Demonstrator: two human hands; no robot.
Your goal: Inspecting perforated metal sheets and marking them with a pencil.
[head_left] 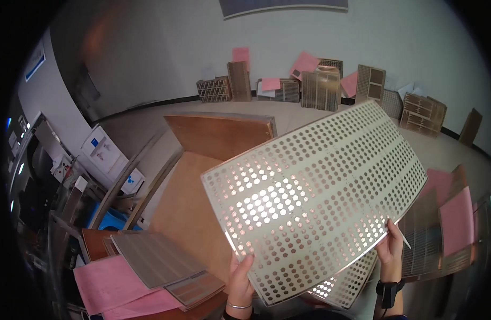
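Note:
A large pale circuit board panel [330, 176] fills the middle of the view, tilted and covered with rows of shiny many-sided pads. My left hand [240, 276] is closed on its near left edge, thumb on top. My right hand [390, 248] grips the near right edge, thumb also on the face. A thin white pen-like stick [405, 239] juts out beside the right fingers; how it is held is hidden. Beneath the raised panel, a second panel with the same pads [347, 282] shows in part.
Behind the panel stands a brown wooden cart [187, 197] with a raised end board [218, 136]. Stacked panels [155, 258] with pink sheets [115, 282] lie at the lower left. More panels [432, 245] stand at right, and several stacks [320, 89] lean along the wall.

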